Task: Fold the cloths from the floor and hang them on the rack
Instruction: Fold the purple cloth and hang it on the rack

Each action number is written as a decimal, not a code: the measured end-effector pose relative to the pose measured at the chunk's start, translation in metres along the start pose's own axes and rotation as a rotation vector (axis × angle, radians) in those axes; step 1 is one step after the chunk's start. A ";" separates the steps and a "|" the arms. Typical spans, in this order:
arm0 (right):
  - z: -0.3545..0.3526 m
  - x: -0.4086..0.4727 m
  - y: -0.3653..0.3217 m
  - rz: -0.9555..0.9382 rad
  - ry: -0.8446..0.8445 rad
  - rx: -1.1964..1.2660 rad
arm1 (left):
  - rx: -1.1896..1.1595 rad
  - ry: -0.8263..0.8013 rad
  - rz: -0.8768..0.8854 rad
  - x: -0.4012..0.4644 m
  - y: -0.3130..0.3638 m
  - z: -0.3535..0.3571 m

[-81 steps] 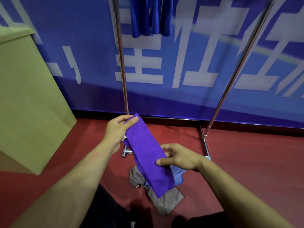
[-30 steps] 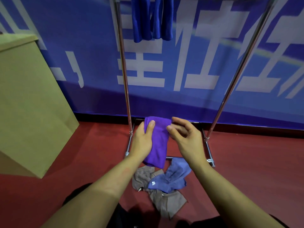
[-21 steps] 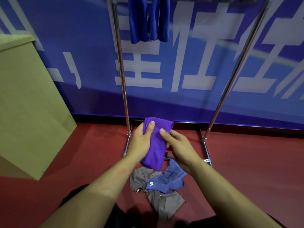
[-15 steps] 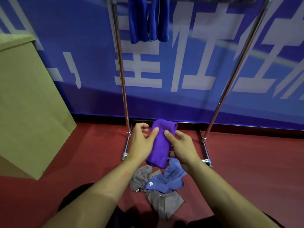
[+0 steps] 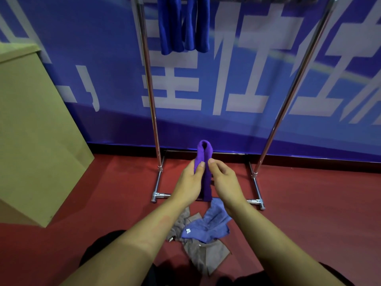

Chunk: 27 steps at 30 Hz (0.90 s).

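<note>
A purple cloth, folded into a narrow upright strip, is pinched between both my hands at the centre. My left hand grips its left side and my right hand grips its right side, thumbs nearly touching. On the red floor below lie a light blue cloth and a grey cloth, crumpled together. The chrome rack stands just beyond, with two blue cloths hanging from its top bar.
A tan cardboard box stands at the left on the floor. A blue banner wall with white characters runs behind the rack. The rack's base bars rest on the floor near my hands.
The purple cloth went from a long strip to a shorter, narrower fold held upright. My hands came together around it, and the view tilted up slightly.
</note>
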State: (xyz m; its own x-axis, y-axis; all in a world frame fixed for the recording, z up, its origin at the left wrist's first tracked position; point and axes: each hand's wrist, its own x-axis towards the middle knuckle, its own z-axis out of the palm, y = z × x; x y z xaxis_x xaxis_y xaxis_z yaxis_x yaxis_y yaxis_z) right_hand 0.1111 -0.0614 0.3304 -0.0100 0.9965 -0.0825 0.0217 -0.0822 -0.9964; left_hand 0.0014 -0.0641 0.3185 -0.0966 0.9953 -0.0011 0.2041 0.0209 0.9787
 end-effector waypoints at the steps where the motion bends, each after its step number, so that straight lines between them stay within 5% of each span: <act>1: -0.001 -0.001 -0.001 -0.031 0.009 -0.034 | -0.008 0.006 0.006 0.000 0.000 0.000; 7: -0.005 0.002 0.008 -0.220 0.059 -0.321 | 0.062 -0.001 0.043 -0.002 -0.002 -0.001; 18: -0.027 0.003 0.002 -0.280 0.211 -0.505 | 0.294 0.065 0.180 0.002 0.010 -0.012; 27: -0.036 0.026 -0.111 -0.491 0.384 -0.483 | 0.294 0.258 0.370 0.027 0.132 -0.019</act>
State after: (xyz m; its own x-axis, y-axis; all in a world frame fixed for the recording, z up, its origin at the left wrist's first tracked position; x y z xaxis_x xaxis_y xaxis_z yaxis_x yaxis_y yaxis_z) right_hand 0.1445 -0.0262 0.4398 0.2133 0.8588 0.4657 0.5373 0.2950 -0.7901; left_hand 0.0077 -0.0365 0.4515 -0.1950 0.8864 0.4200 0.5307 -0.2647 0.8051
